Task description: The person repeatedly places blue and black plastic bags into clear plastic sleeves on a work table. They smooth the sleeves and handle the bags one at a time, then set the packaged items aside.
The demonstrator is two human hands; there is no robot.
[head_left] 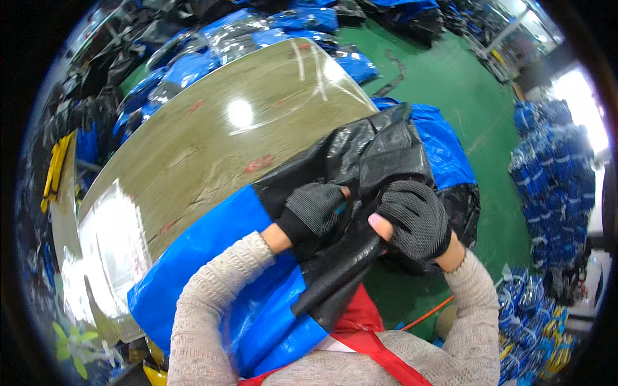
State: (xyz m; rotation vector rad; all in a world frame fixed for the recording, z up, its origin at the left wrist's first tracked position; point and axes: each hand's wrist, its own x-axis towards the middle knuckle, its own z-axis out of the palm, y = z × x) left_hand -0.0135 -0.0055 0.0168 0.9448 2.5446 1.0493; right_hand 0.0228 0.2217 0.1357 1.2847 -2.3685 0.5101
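Note:
A large black and blue sheet of shiny woven plastic (283,283) lies across my lap and over the table's near right edge. My left hand (315,209), in a dark ribbed glove with a bare fingertip, is closed on its black part. A tiny teal bit shows at those fingers; I cannot tell what it is. Also gloved, with the thumb tip bare, my right hand (415,222) grips a fold of the same black part. The sheet bunches between both hands, and more of it hangs down to the right of the right hand.
A glossy greenish-brown table (212,135) with red marks stands ahead and left. Blue and black bundles in clear wrap (187,67) lie beyond it. Stacked blue bundles (557,186) rise at the right, above a bundle pile (531,328). The floor (476,109) is green.

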